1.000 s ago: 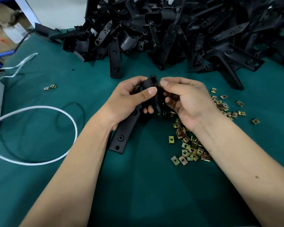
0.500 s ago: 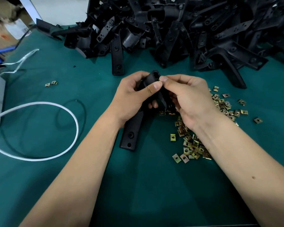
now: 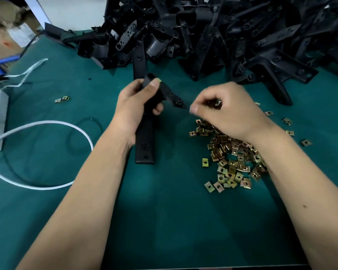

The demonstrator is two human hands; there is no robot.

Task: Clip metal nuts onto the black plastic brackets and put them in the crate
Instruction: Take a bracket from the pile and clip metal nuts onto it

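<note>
1. Right hand [image 3: 228, 112] had drawn away from the bracket [image 3: 146, 121] since half a second before; both hands had met at its upper end then.
2. Left hand [image 3: 137, 106] gripped the bracket near its bend, thumb pressed over the top; lower strip hung above the desk [image 3: 164, 221].
3. Right hand's fingers were curled, blurred; a small metal piece showed between them, hold uncertain.
4. Loose nuts [image 3: 234, 162] lay heaped under the right wrist.
5. Bracket pile [image 3: 213, 32] filled the far desk edge.
6. White cable [image 3: 47, 123] looped at left.
</note>
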